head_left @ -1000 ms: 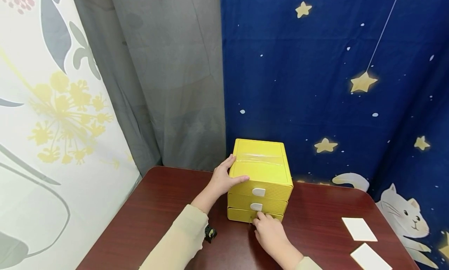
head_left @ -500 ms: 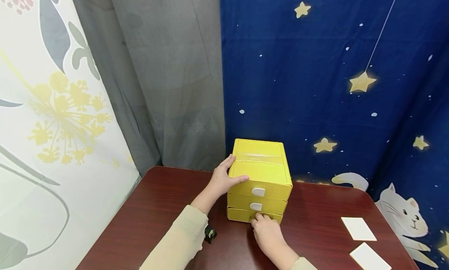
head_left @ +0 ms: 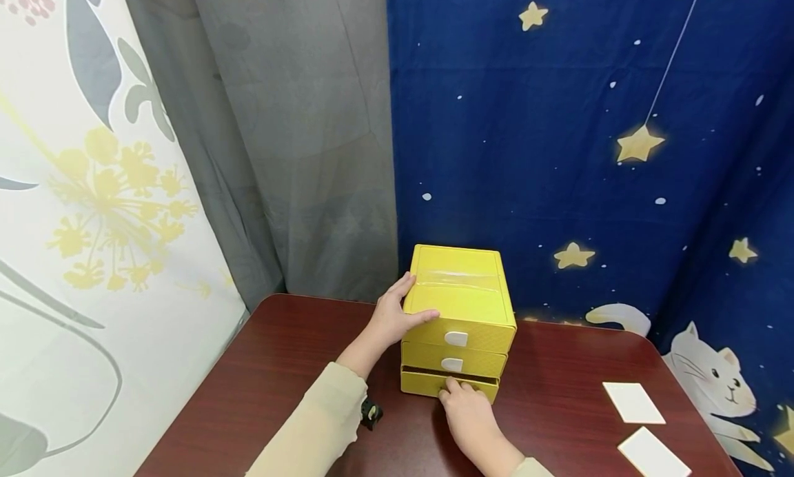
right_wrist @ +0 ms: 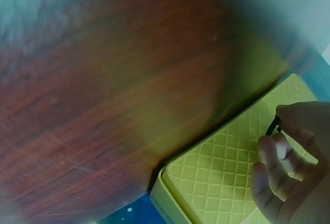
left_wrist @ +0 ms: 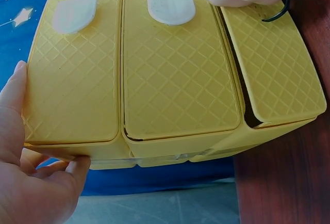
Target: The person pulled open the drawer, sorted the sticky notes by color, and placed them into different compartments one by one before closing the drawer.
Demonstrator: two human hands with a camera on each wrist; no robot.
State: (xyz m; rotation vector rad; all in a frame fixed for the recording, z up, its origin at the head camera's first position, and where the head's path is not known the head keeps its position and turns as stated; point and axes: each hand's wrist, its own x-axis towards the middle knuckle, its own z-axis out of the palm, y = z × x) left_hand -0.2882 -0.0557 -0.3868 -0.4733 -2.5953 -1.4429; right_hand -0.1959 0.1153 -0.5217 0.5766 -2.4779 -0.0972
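A yellow three-drawer unit [head_left: 459, 263] stands on the table, with clear tape across its top. My left hand [head_left: 391, 320] holds its upper left edge, thumb over the top near the front and fingers against the side. The bottom drawer [head_left: 419, 382] is slightly out, with a dark gap along its upper edge. In the left wrist view, a black loop handle [left_wrist: 281, 11] sticks out from that drawer's front. My right hand [head_left: 469, 411] pinches this loop between thumb and fingers, as the right wrist view shows. White tabs [left_wrist: 171, 7] mark the two upper drawers, which are closed.
Two white cards [head_left: 634, 402] lie on the right part of the dark red table [head_left: 298, 353]. A black wrist device [head_left: 371, 413] sits by the left sleeve. A blue star-patterned curtain [head_left: 459, 153] and a grey curtain [head_left: 310, 187] hang behind the table.
The bottom drawer has come out a little toward me, opening a dark gap above it, and my right hand has moved back with it. The left hand keeps its place.
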